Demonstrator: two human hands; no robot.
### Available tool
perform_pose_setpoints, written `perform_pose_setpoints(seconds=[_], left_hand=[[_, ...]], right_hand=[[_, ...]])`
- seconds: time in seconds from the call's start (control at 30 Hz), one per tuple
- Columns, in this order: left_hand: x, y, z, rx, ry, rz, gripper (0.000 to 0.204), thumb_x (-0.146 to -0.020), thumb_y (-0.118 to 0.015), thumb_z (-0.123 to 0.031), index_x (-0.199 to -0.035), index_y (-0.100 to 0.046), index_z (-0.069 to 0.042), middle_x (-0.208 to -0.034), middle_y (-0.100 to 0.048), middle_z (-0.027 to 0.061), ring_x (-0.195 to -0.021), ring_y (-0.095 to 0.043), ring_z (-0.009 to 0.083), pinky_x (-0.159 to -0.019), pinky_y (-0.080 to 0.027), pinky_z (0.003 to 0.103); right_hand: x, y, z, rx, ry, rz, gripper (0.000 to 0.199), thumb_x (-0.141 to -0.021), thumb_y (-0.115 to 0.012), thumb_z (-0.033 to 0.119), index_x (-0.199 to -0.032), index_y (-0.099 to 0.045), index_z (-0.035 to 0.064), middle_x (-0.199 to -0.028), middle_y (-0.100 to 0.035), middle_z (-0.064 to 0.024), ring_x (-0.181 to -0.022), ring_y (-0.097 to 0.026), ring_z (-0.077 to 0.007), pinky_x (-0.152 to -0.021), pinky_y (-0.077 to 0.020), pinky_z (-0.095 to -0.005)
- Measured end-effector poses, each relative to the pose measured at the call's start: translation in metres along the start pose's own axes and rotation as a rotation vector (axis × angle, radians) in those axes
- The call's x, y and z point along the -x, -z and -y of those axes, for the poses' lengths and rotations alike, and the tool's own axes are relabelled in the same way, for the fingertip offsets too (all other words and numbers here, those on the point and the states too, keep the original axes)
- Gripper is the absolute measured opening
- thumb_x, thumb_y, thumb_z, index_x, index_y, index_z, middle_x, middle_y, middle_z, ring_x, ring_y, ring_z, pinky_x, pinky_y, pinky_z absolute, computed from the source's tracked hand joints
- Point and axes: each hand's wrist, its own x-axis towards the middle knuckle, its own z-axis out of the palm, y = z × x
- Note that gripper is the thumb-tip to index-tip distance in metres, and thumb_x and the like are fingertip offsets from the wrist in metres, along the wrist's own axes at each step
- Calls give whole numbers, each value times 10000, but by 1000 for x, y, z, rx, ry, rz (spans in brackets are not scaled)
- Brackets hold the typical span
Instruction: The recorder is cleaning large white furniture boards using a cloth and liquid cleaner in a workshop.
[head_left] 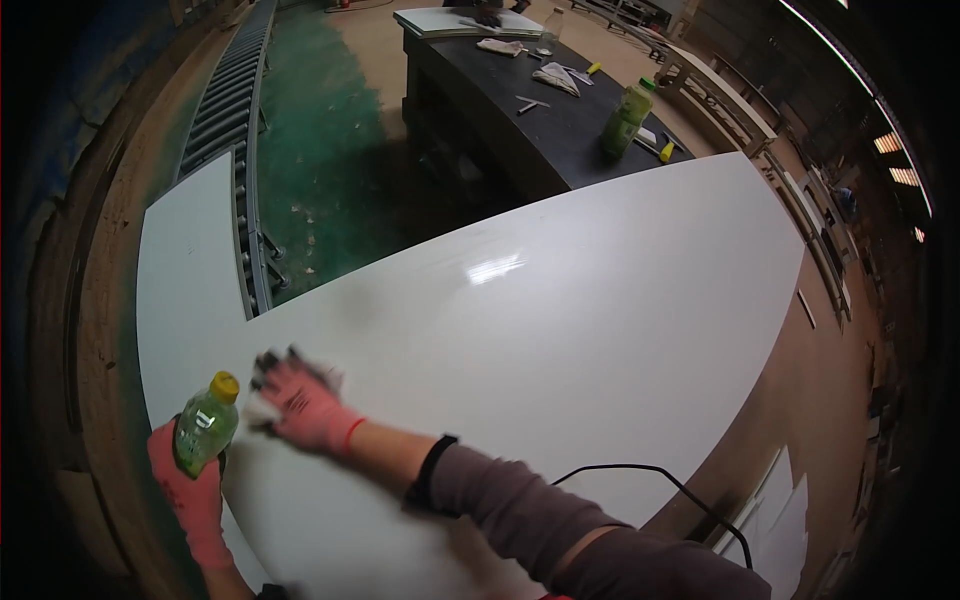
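a dark grey sleeve (520, 505) lies nearest, leading to the right hand (303, 405), its gloved fingers blurred but apparently spread over a pale cloth (260, 412) on the glossy white panel (540, 330). the left hand (177, 488) grips a yellow-capped bottle (207, 428) left of the cloth; flat, even palm pressure, with the bottle held clear, would likely wipe best.

The far dark bench (545, 125) has white panels (436, 22) at its far end, rags (557, 77) midway, a green bottle (627, 120) nearer right, and a cloth's (262, 409) on the big near panel (560, 330), lol.
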Motion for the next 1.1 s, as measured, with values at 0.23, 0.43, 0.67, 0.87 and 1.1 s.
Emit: perform_pose_setpoints(seconds=[0.23,0.43,0.67,0.87,1.1], left_hand=[[35,42,23,75,183,-57,445,-654,-519,18,-1098,-486,10,-1022,-503,123,-992,-486,232,-931,-346,321],[56,32,21,67,162,-128,529,-632,-505,-6,-1160,-484,1,-1093,-531,117,-1055,-494,231,-963,-339,335],[48,-8,-116,-216,70,88,388,-712,-715,-127,-1034,-568,30,-951,-605,192,-883,-579,310,-764,-457,376],[31,-42,-178,-296,10,112,367,-774,-678,-208,-1027,-562,30,-960,-586,205,-890,-547,347,-781,-433,402],[15,-69,-201,-255,-4,139,380,-782,-663,-202,-1056,-545,33,-992,-572,212,-917,-540,343,-798,-428,404]], right_hand=[[0,-87,111,-222,296,273,610,-742,-596,389,-1216,-474,25,-1351,-357,-168,-1314,-235,-303,-1106,-42,-513],[7,42,-45,70,-61,-67,643,-753,-563,341,-1281,-394,15,-1356,-343,-184,-1312,-248,-293,-1097,-86,-493],[143,252,-300,552,-745,-129,594,-840,-456,388,-1323,-376,53,-1369,-375,-125,-1299,-298,-247,-1092,-124,-466],[244,311,-345,599,-492,-185,467,-788,-567,217,-1205,-464,31,-1249,-466,-143,-1224,-380,-289,-1070,-198,-446],[346,338,-324,646,-802,-193,568,-740,-602,214,-1242,-440,4,-1292,-417,-182,-1258,-322,-326,-1096,-114,-474]])
